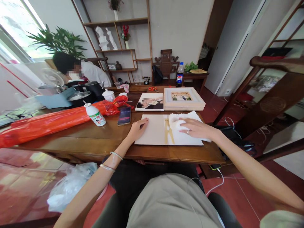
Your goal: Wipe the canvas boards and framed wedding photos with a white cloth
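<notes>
The white board [154,134] lies flat at the near edge of the desk [95,142]. The left hand [139,128] steadies its far-left corner. The right hand [196,128] presses a white cloth [177,122] onto it. Both grips are apart, fingers flat. The board is probably stiff, light and smooth: hold it by the edges.

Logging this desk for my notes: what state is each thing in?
white board: flat on table, under both hands.
white cloth: crumpled, pressed under right hand.
left hand: resting on board's left part.
phone: face up, screen lit.
small bottle: standing.
Pepsi bottle: upright, capped.
framed picture: flat, face up.
</notes>
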`<state>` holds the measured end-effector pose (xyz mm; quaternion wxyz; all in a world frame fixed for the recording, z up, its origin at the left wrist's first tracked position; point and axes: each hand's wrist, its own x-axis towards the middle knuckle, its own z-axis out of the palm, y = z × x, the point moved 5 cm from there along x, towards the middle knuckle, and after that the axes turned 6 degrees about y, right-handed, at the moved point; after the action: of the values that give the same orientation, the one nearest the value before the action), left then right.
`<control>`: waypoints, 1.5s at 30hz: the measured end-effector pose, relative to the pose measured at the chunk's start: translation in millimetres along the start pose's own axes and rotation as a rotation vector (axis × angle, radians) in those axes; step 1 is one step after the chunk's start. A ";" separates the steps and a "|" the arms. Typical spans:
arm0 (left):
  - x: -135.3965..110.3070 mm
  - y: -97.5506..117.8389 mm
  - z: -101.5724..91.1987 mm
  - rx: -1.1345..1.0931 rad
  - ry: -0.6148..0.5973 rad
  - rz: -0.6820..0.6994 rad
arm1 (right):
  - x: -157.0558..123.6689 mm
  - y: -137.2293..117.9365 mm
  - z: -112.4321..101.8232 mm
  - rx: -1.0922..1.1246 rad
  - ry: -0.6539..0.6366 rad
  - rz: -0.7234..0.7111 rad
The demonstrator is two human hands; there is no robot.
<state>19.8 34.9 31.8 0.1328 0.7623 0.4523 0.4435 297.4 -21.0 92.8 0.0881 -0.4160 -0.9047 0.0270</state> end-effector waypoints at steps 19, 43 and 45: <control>0.3 0.4 -0.9 0.001 0.006 -0.014 | 46.1 36.4 7.0 -0.120 0.051 0.018; 0.6 -1.0 0.6 -0.007 0.015 0.000 | 33.7 7.8 3.6 -0.023 0.031 0.108; 0.5 -0.1 0.0 -0.005 0.019 -0.002 | 48.2 7.8 8.5 -0.079 0.067 0.082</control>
<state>19.8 35.3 32.0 0.1308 0.7573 0.4531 0.4518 271.0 20.9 90.0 0.1006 -0.4567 -0.8837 -0.0192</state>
